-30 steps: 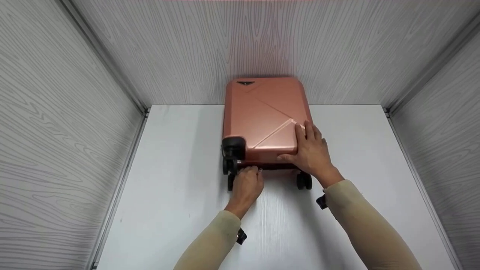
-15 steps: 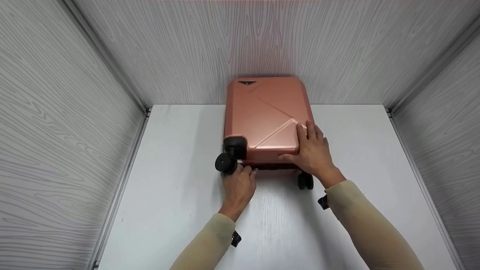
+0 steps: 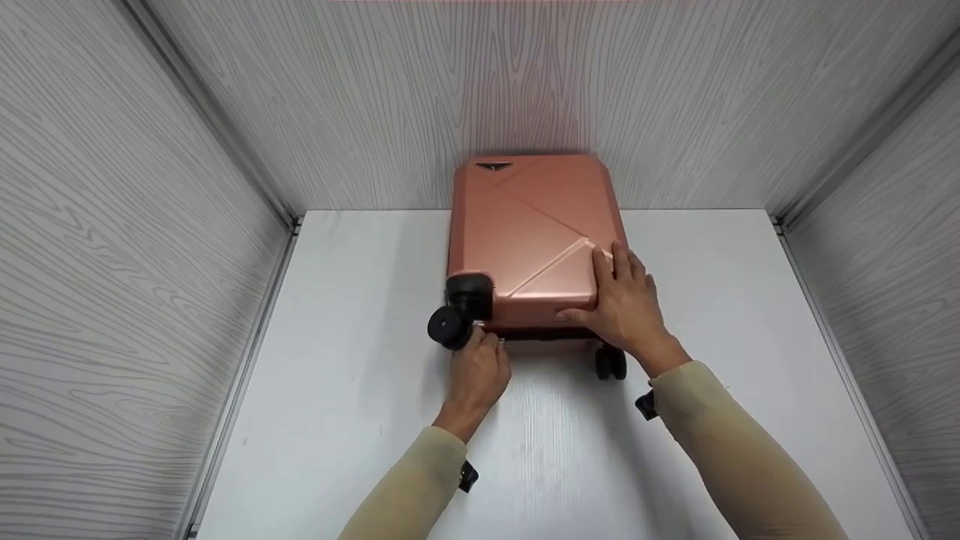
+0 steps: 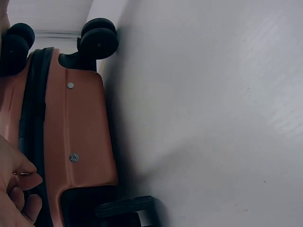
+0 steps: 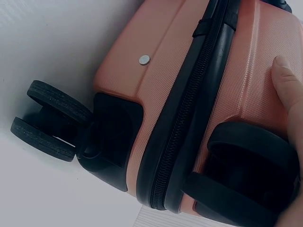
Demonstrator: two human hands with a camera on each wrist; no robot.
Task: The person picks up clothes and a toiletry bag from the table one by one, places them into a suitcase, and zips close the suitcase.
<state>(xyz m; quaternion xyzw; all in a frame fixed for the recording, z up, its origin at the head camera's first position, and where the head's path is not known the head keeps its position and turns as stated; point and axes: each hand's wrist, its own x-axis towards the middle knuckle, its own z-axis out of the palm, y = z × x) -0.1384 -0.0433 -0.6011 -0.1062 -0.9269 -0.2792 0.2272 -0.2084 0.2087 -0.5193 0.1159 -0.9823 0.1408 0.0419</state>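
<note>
A rose-coloured hard-shell suitcase (image 3: 532,217) lies flat, its wheeled end toward me. My left hand (image 3: 478,375) is at the left part of that end, beside a black caster wheel (image 3: 448,328). Its thumb and finger pinch a small metal zipper pull (image 4: 21,173), mostly hidden by the fingers. Along the middle of the suitcase's side runs a black zipper (image 5: 184,109), closed where the right wrist view shows it. My right hand (image 3: 628,311) rests over the near right corner, fingers extended on the top shell and thumb on the end face.
The suitcase's far end is close to the grey wood-grain back wall (image 3: 360,105). Similar panels stand left and right of the white surface (image 3: 352,300). Another twin caster (image 3: 610,363) sticks out below my right hand.
My left hand has shifted left along the suitcase's near end. The upper left caster has swivelled outward to the left. My right hand and the suitcase have stayed nearly still.
</note>
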